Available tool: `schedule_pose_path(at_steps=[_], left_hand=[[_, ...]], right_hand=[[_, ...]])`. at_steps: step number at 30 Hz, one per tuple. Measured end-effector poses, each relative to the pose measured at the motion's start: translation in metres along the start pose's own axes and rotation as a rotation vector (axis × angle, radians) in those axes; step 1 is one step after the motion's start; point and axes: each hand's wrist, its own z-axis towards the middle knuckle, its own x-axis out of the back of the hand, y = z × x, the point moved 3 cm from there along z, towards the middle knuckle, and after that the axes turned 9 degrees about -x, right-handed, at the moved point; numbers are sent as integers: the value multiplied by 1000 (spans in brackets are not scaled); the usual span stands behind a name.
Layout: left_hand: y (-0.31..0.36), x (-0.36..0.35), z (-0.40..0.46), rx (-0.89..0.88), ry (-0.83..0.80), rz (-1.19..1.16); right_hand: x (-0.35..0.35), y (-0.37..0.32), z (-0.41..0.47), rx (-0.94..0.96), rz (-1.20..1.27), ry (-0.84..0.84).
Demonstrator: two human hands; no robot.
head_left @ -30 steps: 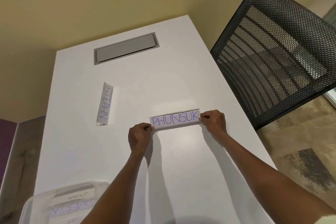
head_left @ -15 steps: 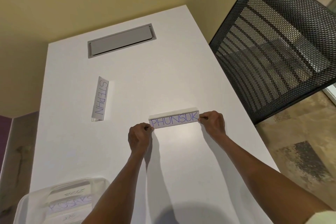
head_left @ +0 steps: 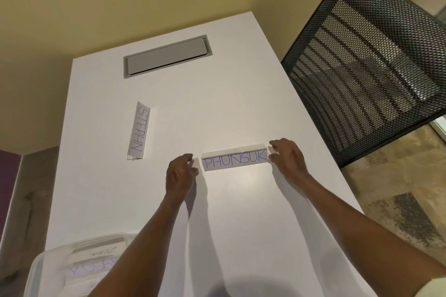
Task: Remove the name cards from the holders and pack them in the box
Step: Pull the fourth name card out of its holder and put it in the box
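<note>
Head view: both hands, left (head_left: 181,172) and right (head_left: 288,160), now loosened off the PHUNSUK holder (head_left: 235,160) mid-table, fingers relaxed, gripping nothing, card unpulled; STEPHN holder (head_left: 139,130) waiting, box (head_left: 48,263) near-left.

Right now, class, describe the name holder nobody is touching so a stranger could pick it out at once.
Start at the white table with the grey hatch. Nearer than the hatch, toward the left, stands a clear holder apart from both hands. It reads STEPHN and runs lengthwise, unlike the crosswise PHUNSUK holder.
</note>
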Motion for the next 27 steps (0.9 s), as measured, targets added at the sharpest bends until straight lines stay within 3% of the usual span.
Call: schedule_pose_path(at_steps=[5, 8, 12, 16, 22, 27], left_hand=[[4, 9, 17, -410, -162, 326], [9, 7, 28, -376, -261, 332], [12, 2, 33, -408, -273, 317], [11, -5, 37, -315, -283, 244], [16, -9, 43, -284, -340, 327], [22, -6, 40, -282, -361, 368]], right_hand=[[8, -19, 12, 354, -361, -59], [10, -28, 15, 442, -464, -80], [8, -25, 21, 480, -495, -95], [2, -19, 25, 486, -480, -153], [0, -22, 29, 335, -430, -208], [1, -25, 24, 492, -594, -128]])
